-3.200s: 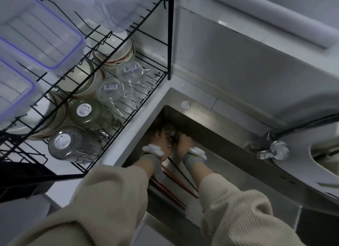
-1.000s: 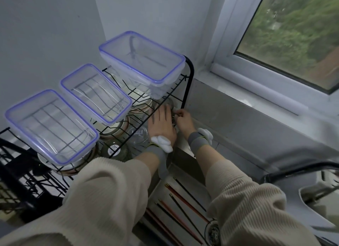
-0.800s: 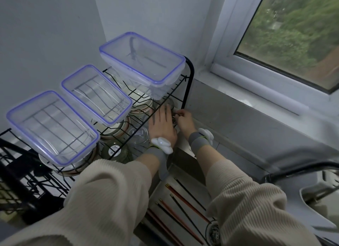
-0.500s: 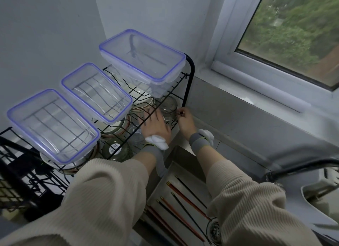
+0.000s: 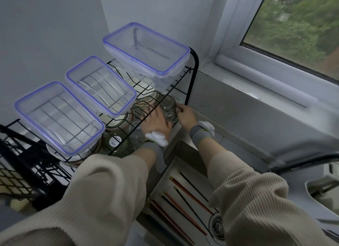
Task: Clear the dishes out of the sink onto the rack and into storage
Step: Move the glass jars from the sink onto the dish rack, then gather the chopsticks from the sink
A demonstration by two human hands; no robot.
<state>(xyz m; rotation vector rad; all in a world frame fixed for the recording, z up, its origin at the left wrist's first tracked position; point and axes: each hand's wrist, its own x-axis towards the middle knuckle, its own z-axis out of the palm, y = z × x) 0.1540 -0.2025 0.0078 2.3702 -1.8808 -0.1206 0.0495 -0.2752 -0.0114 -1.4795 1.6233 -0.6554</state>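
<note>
A clear glass mug (image 5: pixel 167 106) is held at the right end of the black wire rack's (image 5: pixel 192 77) lower tier, beside stacked bowls (image 5: pixel 119 121). It is cupped by the left hand (image 5: pixel 157 123), while its handle appears to be pinched by the right hand (image 5: pixel 186 115). Chopsticks (image 5: pixel 185 196) are seen lying in the sink (image 5: pixel 185 152) below.

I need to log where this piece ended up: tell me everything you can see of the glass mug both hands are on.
The mug is clear glass, empty as far as shows. It sits on the lower tier of the black wire rack, at its far right corner, under the upper shelf's wires and a plastic box. The left hand covers its near side; the right hand pinches at its right, seemingly the handle. Its exact tilt is unclear.
</note>
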